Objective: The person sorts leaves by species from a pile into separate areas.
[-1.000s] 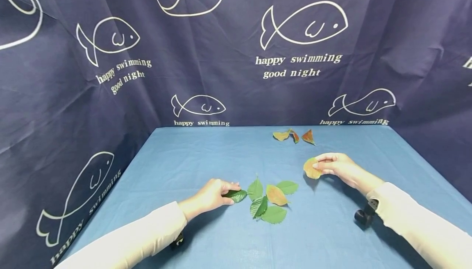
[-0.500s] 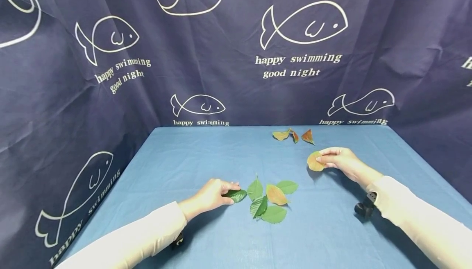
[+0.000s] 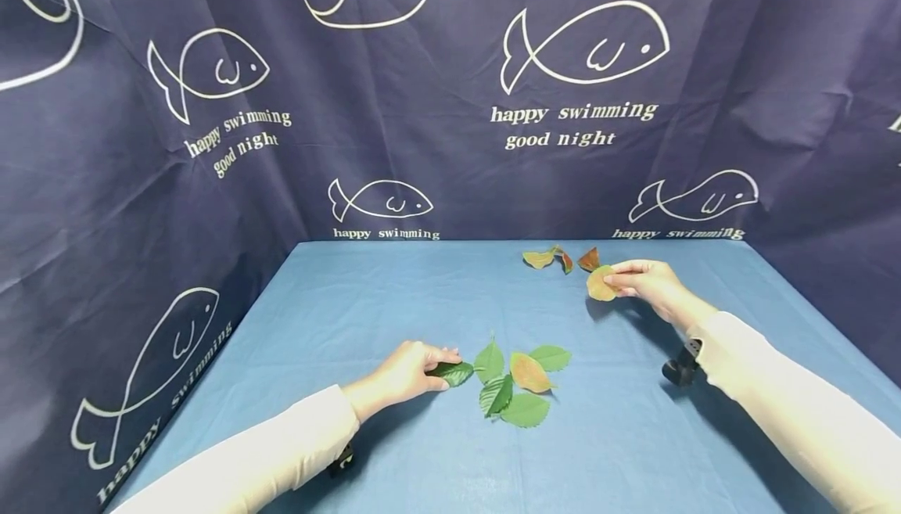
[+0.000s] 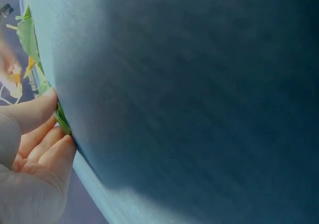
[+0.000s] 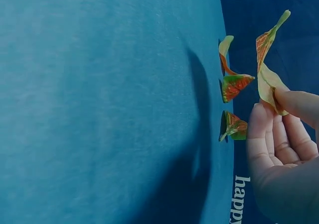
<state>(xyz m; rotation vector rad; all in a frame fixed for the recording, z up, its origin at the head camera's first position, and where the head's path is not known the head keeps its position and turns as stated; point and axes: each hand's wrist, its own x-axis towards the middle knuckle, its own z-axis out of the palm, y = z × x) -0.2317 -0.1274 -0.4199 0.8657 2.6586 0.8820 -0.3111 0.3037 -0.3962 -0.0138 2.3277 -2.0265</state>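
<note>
My right hand (image 3: 647,283) pinches a yellow-orange leaf (image 3: 601,283) between thumb and fingers, held above the table with its shadow below. In the right wrist view this leaf (image 5: 269,82) looks twisted and curled, with a reddish patch. Close behind it lies a red-brown leaf (image 3: 588,259). My left hand (image 3: 408,373) pinches a dark green leaf (image 3: 454,373) low at the table surface, left of a group of leaves. In the left wrist view the thumb and fingers close on that green leaf (image 4: 62,119).
Beside the left hand lie several green leaves (image 3: 525,410) with one orange-yellow leaf (image 3: 530,373) among them. Toward the back edge of the blue table (image 3: 394,287) are a curled yellow leaf (image 3: 538,260) and a red one (image 3: 566,262). A dark fish-print curtain (image 3: 450,146) stands behind.
My right hand has moved away toward the back of the table with the yellow-orange leaf, nearing the red-brown leaf. The left hand stays in place on the green leaf.
</note>
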